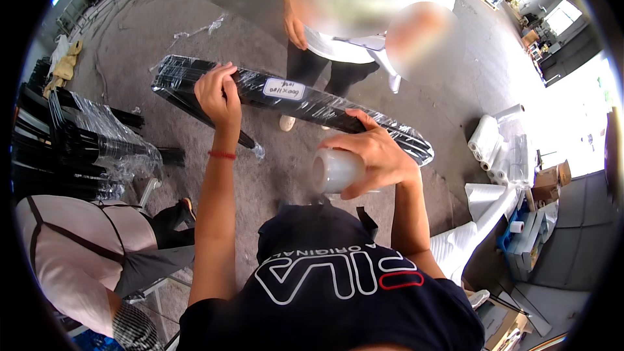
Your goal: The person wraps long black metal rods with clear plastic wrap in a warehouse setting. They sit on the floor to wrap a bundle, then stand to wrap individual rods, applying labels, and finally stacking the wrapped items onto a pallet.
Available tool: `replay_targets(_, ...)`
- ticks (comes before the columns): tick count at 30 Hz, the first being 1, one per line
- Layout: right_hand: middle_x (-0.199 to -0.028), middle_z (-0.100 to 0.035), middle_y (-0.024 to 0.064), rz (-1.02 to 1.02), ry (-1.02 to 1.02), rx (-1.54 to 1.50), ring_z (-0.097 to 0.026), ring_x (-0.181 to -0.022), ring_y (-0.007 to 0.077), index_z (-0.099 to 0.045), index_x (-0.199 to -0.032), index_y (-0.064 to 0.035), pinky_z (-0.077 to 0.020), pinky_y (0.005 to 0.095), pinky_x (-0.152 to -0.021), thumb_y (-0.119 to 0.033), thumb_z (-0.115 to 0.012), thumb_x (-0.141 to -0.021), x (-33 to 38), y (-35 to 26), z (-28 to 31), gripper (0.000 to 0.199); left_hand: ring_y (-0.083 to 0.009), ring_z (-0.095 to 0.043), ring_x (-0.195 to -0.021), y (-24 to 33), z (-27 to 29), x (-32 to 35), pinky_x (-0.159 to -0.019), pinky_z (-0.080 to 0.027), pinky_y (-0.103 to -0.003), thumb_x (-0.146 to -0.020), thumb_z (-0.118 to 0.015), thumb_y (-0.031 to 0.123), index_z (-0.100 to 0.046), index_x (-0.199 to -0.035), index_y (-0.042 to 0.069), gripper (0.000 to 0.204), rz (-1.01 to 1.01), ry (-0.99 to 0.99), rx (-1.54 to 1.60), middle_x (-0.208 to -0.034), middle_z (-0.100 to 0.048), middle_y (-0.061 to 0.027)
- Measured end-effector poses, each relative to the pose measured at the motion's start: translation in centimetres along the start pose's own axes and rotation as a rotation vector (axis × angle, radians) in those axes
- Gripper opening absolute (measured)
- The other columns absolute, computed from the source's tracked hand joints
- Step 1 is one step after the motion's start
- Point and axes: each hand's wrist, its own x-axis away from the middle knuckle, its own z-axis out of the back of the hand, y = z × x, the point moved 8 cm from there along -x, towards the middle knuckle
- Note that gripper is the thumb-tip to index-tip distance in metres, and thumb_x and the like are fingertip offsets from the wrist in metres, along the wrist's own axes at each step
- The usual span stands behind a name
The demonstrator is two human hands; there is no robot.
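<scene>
- Gripping the long black bundle of bars wrapped in clear film (312, 101), the left hand (220, 94) clamps its upper edge near the ten o'clock end.
- Right hand (377, 153) closes around a translucent roll of stretch film (335, 170), touching the bundle's four o'clock end.
- Another person's hand (296, 29) hangs at twelve o'clock, apart from the bundle.
- More film-wrapped black bars (84, 143) lie at nine o'clock on the concrete floor (260, 26).

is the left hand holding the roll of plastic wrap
No, the roll of clear wrap is in the right hand; the left hand grips the black wrapped bundle.
</scene>
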Motion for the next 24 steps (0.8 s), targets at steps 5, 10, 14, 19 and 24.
replay_targets(5, -0.083, -0.062, 0.0052, -0.022, -0.024, -0.012, -0.06, -0.077, 0.0208, -0.056, -0.1, -0.0063, -0.0173, 0.0409, -0.103, -0.037, -0.07, -0.046, 0.2, 0.3, 0.3, 0.064, -0.0266, -0.042, -0.117, 7.0, 1.1, -4.3, -0.099, -0.024, -0.042, -0.089, -0.038, 0.028, -0.054, -0.112, 0.008, 0.035, -0.024, -0.115, 0.027, -0.119, -0.051, -0.0113)
replay_targets(10, -0.085, -0.062, 0.0039, 0.039, -0.03, -0.041, -0.059, -0.078, 0.0185, -0.055, -0.101, -0.0056, -0.0172, 0.0391, -0.102, -0.033, -0.072, -0.042, 0.1, -0.5, -0.1, 0.067, -0.0261, -0.037, -0.121, 11.0, -2.8, -3.8, -0.103, -0.018, -0.044, -0.09, -0.037, 0.034, -0.05, -0.119, 0.008, 0.041, -0.343, -0.594, -0.133, -0.125, -0.047, -0.0112)
replay_targets(14, -0.087, -0.061, 0.0054, 0.079, -0.033, -0.073, -0.059, -0.082, 0.0184, -0.055, -0.103, -0.0059, -0.0164, 0.042, -0.103, -0.035, -0.069, -0.048, 0.0, -1.1, -0.5, 0.064, -0.0265, -0.042, -0.117, 7.6, -4.7, -2.2, -0.103, -0.019, -0.045, -0.09, -0.037, 0.035, -0.051, -0.118, 0.008, 0.041, -0.193, -0.807, 0.011, -0.119, -0.052, -0.01)
replay_targets(19, -0.084, -0.062, 0.0072, 0.074, 0.001, -0.035, -0.06, -0.082, 0.02, -0.055, -0.103, -0.0047, -0.0159, 0.0407, -0.103, -0.034, -0.069, -0.047, 1.3, -1.3, 0.2, 0.065, -0.0238, -0.047, -0.112, 5.8, 1.1, -4.6, -0.103, -0.017, -0.045, -0.091, -0.037, 0.022, -0.054, -0.112, 0.009, 0.03, 0.049, -0.413, 0.261, -0.114, -0.055, -0.0083)
replay_targets(24, -0.082, -0.062, 0.0082, 0.079, -0.075, 0.027, -0.06, -0.08, 0.0236, -0.056, -0.101, -0.002, -0.0135, 0.0434, -0.104, -0.034, -0.068, -0.045, 0.9, -0.9, -0.6, 0.066, -0.0235, -0.057, -0.095, 6.7, 2.9, -0.3, -0.095, -0.034, -0.042, -0.087, -0.041, 0.007, -0.061, -0.091, -0.001, 0.022, -0.07, -0.09, 0.359, -0.093, -0.062, -0.0142)
